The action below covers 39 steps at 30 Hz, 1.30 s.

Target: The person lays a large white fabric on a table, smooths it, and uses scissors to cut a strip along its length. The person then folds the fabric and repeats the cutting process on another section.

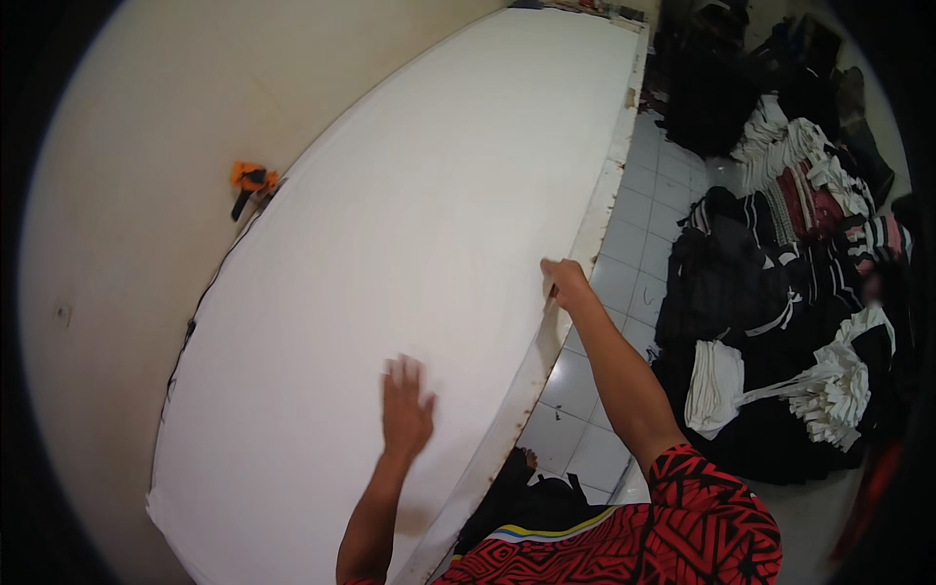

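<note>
A large sheet of white cloth is spread over a long table that runs away from me. My left hand is over the near part of the cloth with its fingers stretched out, slightly smeared by motion; it holds nothing. Farther along, at the table's right edge, my right hand is closed in a pinch on the border of the cloth. A little of the cloth shows below those fingers.
The table's pale, worn edge runs along the right side. Beyond it, on the tiled floor, lie heaps of dark garments and folded white bundles. An orange and black tool sits by the wall, near a black cable.
</note>
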Tool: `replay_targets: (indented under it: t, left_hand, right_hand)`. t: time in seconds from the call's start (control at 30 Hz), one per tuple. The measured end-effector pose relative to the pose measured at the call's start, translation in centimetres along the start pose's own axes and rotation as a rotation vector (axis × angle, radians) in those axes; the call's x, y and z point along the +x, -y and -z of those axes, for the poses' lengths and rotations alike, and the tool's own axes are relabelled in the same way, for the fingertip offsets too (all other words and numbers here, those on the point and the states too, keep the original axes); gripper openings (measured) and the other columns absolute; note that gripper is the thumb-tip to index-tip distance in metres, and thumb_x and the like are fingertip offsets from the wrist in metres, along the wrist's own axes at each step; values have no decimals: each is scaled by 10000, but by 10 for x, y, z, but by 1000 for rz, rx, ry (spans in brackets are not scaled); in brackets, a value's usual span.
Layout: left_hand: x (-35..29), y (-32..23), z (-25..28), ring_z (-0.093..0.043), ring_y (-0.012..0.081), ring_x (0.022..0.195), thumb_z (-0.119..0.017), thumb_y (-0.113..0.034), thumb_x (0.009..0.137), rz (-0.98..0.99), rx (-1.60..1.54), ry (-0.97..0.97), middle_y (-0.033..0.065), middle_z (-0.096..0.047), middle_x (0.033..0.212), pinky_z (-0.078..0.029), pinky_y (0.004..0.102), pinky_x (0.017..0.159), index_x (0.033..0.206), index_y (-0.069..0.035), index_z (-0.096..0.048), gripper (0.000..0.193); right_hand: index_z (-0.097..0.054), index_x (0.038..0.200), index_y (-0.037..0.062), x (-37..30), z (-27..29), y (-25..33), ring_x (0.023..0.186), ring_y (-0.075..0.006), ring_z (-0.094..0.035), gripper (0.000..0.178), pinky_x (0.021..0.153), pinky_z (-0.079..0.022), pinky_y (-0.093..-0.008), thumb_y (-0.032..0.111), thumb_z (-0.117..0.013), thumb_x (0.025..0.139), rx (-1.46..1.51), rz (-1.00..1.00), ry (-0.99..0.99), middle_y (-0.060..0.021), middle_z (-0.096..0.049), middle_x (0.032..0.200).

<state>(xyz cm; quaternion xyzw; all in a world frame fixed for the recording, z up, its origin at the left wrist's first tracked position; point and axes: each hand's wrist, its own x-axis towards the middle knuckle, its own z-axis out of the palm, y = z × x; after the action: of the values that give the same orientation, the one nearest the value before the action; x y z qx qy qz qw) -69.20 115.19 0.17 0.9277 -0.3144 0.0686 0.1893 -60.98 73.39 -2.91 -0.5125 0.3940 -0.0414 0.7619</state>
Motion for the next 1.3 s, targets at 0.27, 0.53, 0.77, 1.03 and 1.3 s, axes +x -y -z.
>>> replay_targets:
  t: [0.27, 0.53, 0.77, 1.03, 1.3]
  left_hand:
    - [142, -85, -70, -168, 448, 1635, -579, -494, 1052, -319, 9, 428, 203, -279, 1754, -113, 647, 1304, 1644, -91, -430, 731]
    - [407, -66, -145, -132, 505, 1627, -602, -436, 1038, 222, 108, 40, 234, -266, 1750, -67, 661, 1308, 1635, -14, -412, 756]
    - [467, -176, -194, -272, 410, 1613, -542, -549, 1052, -332, 5, 413, 148, -365, 1730, -147, 677, 1287, 1625, -152, -484, 700]
    - [624, -213, -203, -534, 423, 1450, -572, -250, 1086, 268, -650, 49, 258, -565, 1549, -429, 496, 1197, 1599, 23, -435, 598]
    - [808, -313, -315, -304, 377, 1596, -573, -479, 1059, -222, 12, 349, 145, -396, 1703, -195, 588, 1306, 1600, -99, -489, 667]
  right_hand:
    - [-613, 1258, -141, 133, 47, 108, 915, -330, -748, 385, 730, -656, -471, 133, -732, 1016, -61, -101, 26, -213, -712, 1104]
    - [-657, 1178, -173, 268, 116, 221, 870, -271, -722, 402, 670, -619, -415, 184, -744, 1014, -219, -11, 73, -208, -722, 1075]
    - [-665, 1187, -154, 421, 136, 368, 785, -254, -719, 379, 595, -613, -374, 188, -721, 1031, -153, 12, -88, -194, -731, 1034]
    - [-627, 1272, -102, 539, 211, 429, 782, -266, -735, 393, 647, -630, -402, 177, -738, 1018, -265, -99, -5, -179, -735, 1036]
    - [-662, 1092, -145, 768, 290, 574, 671, -265, -689, 372, 574, -609, -382, 189, -785, 986, -339, 169, 9, -181, -707, 898]
